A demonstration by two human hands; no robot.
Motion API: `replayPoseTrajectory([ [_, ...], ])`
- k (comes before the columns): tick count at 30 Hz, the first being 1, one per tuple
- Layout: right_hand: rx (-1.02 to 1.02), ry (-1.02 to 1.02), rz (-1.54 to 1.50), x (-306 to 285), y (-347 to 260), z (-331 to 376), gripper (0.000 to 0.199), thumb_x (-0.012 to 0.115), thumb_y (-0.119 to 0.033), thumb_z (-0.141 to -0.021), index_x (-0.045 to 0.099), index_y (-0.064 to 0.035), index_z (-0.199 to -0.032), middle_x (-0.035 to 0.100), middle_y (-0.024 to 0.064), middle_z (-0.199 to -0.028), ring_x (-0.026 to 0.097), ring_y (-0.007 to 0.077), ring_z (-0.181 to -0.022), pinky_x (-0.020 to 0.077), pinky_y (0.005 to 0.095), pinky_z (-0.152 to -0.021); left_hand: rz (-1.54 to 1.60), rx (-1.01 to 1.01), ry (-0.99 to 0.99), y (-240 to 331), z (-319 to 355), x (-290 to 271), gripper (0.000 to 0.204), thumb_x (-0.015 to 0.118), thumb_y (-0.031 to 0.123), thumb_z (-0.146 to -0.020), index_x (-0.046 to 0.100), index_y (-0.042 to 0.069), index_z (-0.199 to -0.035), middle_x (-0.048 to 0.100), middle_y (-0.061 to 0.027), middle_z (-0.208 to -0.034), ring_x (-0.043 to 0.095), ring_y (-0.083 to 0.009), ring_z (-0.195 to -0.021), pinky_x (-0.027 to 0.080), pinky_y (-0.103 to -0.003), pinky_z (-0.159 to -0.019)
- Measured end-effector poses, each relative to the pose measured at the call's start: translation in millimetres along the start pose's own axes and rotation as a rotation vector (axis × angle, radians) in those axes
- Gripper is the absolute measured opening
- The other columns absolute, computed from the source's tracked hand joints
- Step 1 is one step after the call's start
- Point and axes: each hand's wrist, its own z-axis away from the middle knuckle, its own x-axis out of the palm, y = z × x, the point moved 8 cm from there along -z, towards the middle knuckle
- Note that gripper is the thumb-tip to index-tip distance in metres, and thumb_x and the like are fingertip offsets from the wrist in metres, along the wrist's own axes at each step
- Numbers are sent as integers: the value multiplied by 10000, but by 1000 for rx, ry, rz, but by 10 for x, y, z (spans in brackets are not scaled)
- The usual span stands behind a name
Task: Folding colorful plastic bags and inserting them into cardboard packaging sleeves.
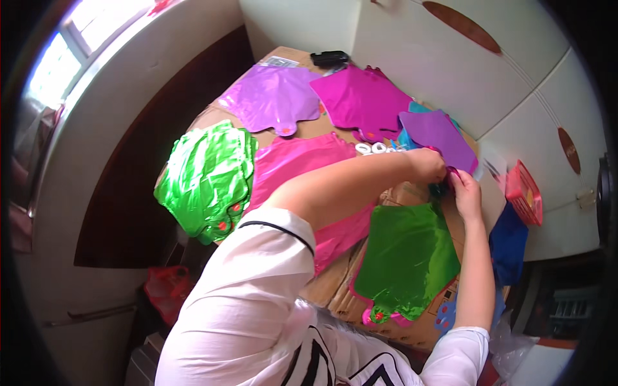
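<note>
Cardboard table (335, 283): hands grip purple balloon (441, 135).

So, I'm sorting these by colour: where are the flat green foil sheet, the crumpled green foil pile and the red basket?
flat green foil sheet (409, 257), head view, middle of its face.
crumpled green foil pile (206, 180), head view, centre of pile.
red basket (524, 193), head view, side wall.

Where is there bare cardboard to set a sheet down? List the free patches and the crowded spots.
Bare cardboard shows between the pink foil sheet and the green foil sheet, and a narrow strip by the light purple sheet. It is crowded where the left hand and right hand meet among overlapping purple sheets.
</note>
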Motion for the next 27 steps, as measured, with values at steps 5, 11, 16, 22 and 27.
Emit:
replayPoseTrajectory([
  [5, 46, -12, 8, 60, -87, 13, 208, 560, -126, -975, 667, 23, -1073, 667, 5, -864, 568, 74, -805, 465, 252, -737, 55, -67, -44, -46, 40, -15, 133, 594, 192, -830, 673, 90, -797, 650, -134, -767, 633, -336, -725, 502, -436, -683],
  [11, -83, 15, 18, 24, -117, -54, 188, 594, -122, -944, 666, 11, -1055, 678, 75, -819, 583, 92, -773, 478, 277, -709, 216, -155, 151, -196, 60, -120, 147, 663, 191, -777, 724, 78, -849, 679, -135, -790, 652, -322, -735, 518, -412, -705],
  [16, 110, -109, -293, 111, 21, -12, 207, 590, -145, -961, 677, 4, -1076, 669, -21, -925, 565, 47, -837, 452, 225, -784, 401, -350, 154, -247, 94, -212, 197, 741, 163, -725, 736, 43, -882, 713, -125, -812, 689, -237, -737, 537, -352, -708],
  [22, 131, -105, -177, 126, -145, -25, 189, 689, -177, -884, 688, -6, -962, 664, -40, -844, 549, 42, -770, 452, 236, -714, 382, -465, 111, -288, 22, -261, 203, 757, 152, -712, 725, 39, -878, 714, -100, -818, 670, -190, -710, 538, -325, -688],
  [27, 185, -112, -265, 117, -242, -2, 195, 716, -173, -853, 691, -6, -951, 656, -43, -824, 535, 36, -765, 449, 238, -709, 621, -577, 84, -423, 91, -234, 218, 734, 129, -722, 718, 36, -919, 710, -106, -828, 675, -205, -743, 544, -337, -702],
])
